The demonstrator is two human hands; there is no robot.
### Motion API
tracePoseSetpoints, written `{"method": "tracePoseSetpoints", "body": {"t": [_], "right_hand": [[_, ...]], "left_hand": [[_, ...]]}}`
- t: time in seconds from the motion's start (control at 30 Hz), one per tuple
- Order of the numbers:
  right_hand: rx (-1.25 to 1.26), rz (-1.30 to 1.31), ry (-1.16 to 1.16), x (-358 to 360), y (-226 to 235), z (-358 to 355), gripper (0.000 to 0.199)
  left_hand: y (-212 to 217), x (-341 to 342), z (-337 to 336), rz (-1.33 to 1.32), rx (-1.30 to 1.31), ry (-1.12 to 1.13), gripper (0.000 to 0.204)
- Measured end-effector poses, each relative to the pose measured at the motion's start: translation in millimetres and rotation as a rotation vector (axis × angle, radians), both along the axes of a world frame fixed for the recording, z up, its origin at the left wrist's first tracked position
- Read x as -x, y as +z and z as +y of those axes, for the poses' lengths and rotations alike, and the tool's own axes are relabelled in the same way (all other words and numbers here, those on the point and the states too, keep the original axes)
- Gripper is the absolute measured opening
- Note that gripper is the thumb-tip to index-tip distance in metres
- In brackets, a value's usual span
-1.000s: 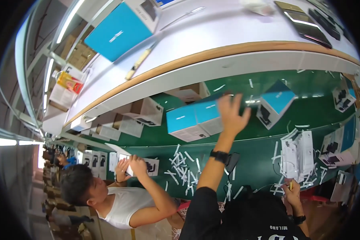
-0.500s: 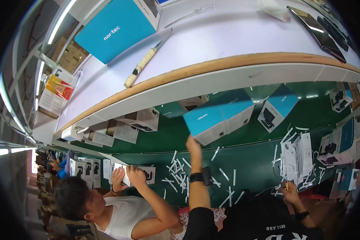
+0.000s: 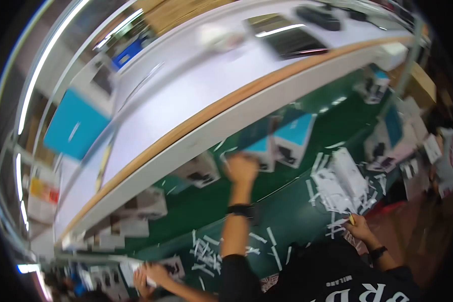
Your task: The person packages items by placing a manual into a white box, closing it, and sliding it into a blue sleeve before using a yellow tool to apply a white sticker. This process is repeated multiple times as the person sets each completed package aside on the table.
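Observation:
My left hand [image 3: 242, 168], with a dark band on its wrist, is reached out over the green surface and looks curled closed. Blur hides what its fingers hold, if anything. Just right of it stand a blue-and-white box [image 3: 265, 160] and another blue-and-white box [image 3: 293, 143] with a dark device pictured on its side. My right hand [image 3: 360, 228] is closed around a thin yellow stick-like tool [image 3: 352, 219], most of it hidden by the fingers. That hand is at the near edge of a heap of white printed paper pieces [image 3: 340, 183].
Loose white strips [image 3: 206, 254] litter the green surface [image 3: 181, 221]. Above it runs a white shelf [image 3: 186, 85] with a wooden edge, bearing a knife [image 3: 103, 163], a phone [image 3: 287, 38] and a blue box [image 3: 78, 123]. At lower left are another person's hands [image 3: 151, 276].
The whole view has swung, so the shelf slants more and the other person's head is mostly out of sight. My left hand has gone from the blue box's near corner to its left.

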State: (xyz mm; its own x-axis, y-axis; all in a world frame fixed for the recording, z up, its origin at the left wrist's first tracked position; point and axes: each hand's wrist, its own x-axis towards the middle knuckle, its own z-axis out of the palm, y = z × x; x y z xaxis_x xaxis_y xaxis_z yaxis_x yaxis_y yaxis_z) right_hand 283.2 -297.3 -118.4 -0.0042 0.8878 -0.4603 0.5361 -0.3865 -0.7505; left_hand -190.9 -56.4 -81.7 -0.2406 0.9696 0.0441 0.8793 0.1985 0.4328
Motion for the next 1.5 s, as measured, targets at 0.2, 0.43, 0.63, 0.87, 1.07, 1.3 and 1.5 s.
{"method": "tracePoseSetpoints", "body": {"t": [0.2, 0.43, 0.63, 0.87, 1.07, 1.3, 1.5], "right_hand": [[-0.284, -0.233, 0.063, -46.8, -30.8, 108.6, 0.029], [-0.426, -0.475, -0.038, -51.9, -58.5, 211.6, 0.068], [-0.25, -0.485, 0.109, -57.6, -52.5, 260.2, 0.077], [-0.235, -0.47, 0.062, -63.8, -76.1, 279.4, 0.069], [-0.331, -0.502, -0.008, -67.6, -81.1, 270.1, 0.05], [-0.719, -0.36, 0.187, -59.2, -79.1, 250.2, 0.032], [-1.163, -0.155, 0.209, -35.7, -50.6, 241.0, 0.021]], "left_hand": [[-0.2, 236.7, -10.5, 0.804, -0.111, 0.086, 0.054], [31.3, 140.2, -92.9, 0.776, -0.019, -0.023, 0.04], [110.9, -55.6, -232.6, 0.79, -0.211, -0.528, 0.01], [97.1, -153.8, -305.0, 0.459, -0.27, -0.573, 0.017], [96.3, -174.9, -355.7, 0.296, -0.185, -0.272, 0.049], [45.1, -213.2, -386.8, -1.124, -0.381, 0.436, 0.092], [40.9, -221.7, -383.2, -1.224, -0.286, 0.395, 0.081]]}}
